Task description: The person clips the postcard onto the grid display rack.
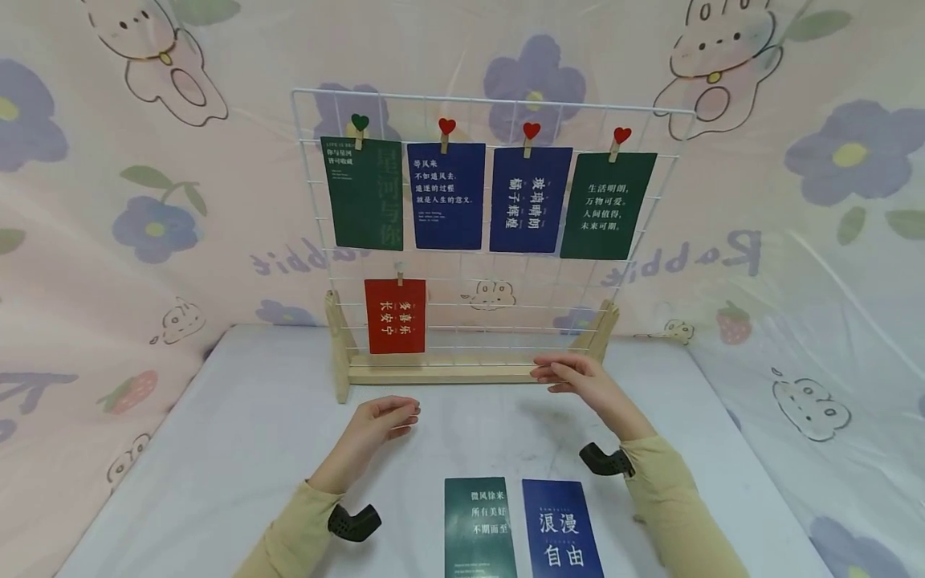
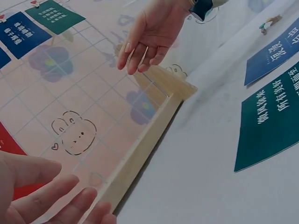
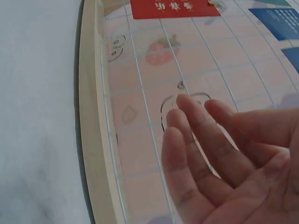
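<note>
My left hand [image 1: 383,421] hovers over the white table just below the red card [image 1: 396,317], its fingers loosely bent around nothing. Out to the right, my right hand [image 1: 578,377] is in front of the wooden base bar, fingers relaxed and free of any object, as the right wrist view confirms. A white wire grid [image 1: 462,269] stands in a wooden stand [image 1: 441,375]. The red card hangs from it by a small clip. Along the grid's top row hang two green cards, one at each end [image 1: 609,207], and two blue cards [image 1: 450,197] between them, under heart clips [image 1: 531,131].
On the table [image 1: 246,449] near the front lie a green card [image 1: 478,526] and a blue card [image 1: 562,530], side by side. A small clip [image 2: 270,23] lies beyond the blue card in the left wrist view. Printed cloth [image 1: 795,305] surrounds the table behind and at the sides.
</note>
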A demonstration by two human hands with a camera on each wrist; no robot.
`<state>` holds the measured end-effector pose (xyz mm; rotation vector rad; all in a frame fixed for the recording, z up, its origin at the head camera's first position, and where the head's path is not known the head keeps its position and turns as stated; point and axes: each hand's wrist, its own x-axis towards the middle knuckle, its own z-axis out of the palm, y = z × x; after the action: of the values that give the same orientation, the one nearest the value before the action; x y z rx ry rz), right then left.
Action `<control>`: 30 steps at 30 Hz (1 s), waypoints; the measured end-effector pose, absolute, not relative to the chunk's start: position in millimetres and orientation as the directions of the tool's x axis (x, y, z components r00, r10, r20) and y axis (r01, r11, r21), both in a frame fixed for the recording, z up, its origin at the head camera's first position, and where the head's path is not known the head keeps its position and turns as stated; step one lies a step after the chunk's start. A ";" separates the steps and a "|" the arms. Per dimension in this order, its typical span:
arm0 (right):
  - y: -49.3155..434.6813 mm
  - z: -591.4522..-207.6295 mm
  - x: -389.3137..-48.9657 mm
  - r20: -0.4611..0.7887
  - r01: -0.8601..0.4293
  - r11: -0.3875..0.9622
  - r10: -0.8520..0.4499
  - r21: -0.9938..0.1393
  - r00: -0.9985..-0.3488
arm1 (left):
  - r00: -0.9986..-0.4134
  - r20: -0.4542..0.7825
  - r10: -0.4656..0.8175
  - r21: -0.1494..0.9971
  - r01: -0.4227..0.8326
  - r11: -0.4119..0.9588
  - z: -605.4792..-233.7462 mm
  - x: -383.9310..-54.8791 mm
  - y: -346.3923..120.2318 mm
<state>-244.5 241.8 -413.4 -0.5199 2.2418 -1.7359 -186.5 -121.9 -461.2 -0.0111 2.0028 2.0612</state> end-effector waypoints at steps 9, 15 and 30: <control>278.1 -417.7 -227.4 -0.008 -0.114 0.273 -0.408 -0.955 -0.913 | -0.927 -0.255 0.274 0.966 -0.257 0.030 -469.8 -177.4 -116.6; 305.2 -419.8 -213.8 -0.036 -0.103 0.307 -0.414 -0.946 -0.910 | -0.894 -0.278 0.353 0.960 -0.272 0.067 -474.2 -171.3 -116.7; 354.2 -431.1 -177.0 -0.221 0.026 0.423 -0.420 -0.906 -0.880 | -0.852 -0.289 0.436 0.954 -0.292 0.061 -478.0 -166.1 -116.5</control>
<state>-177.0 354.2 -431.1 -0.3350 2.2655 -1.4537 -166.1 -116.5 -478.0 0.1431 1.8301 1.8443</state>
